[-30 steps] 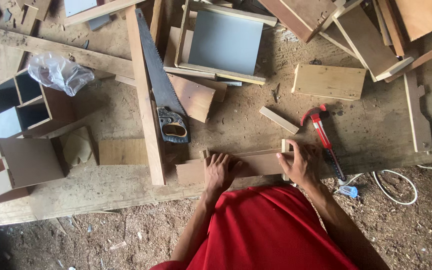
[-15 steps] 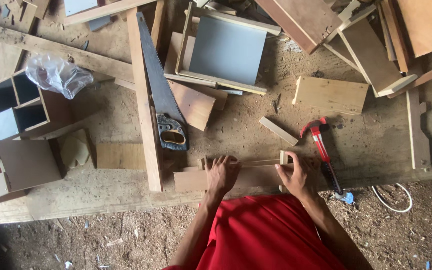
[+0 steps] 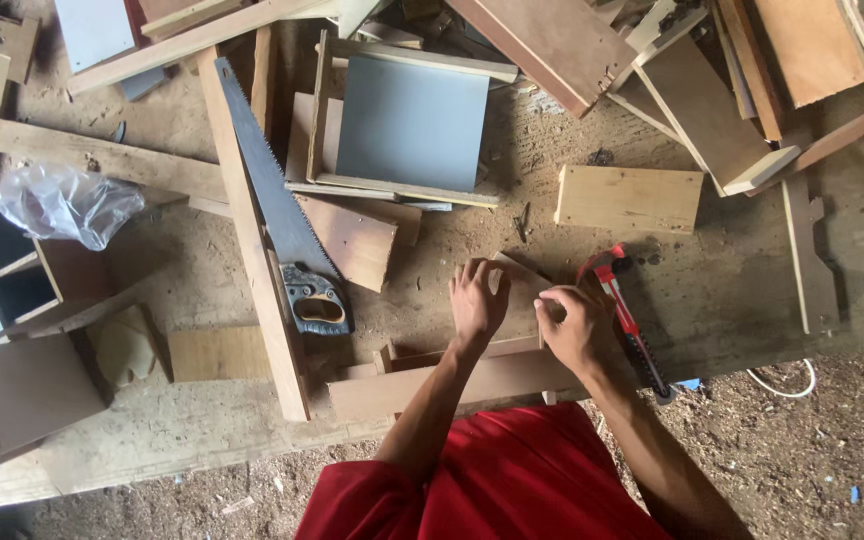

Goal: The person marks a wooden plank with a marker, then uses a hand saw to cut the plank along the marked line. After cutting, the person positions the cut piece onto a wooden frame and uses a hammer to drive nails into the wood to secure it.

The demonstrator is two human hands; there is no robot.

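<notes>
Both hands rest on a short pale wooden strip (image 3: 517, 283) lying on the dusty wooden bench (image 3: 722, 290). The left hand (image 3: 477, 300) lies flat, grip spread; the right hand (image 3: 569, 325) pinches the strip's end, beside a red-handled hammer (image 3: 627, 320).

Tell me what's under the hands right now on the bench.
The left hand and right hand both press on a small wooden strip above a longer board. The strip's middle is covered by the fingers, so any marks there cannot be seen.
</notes>
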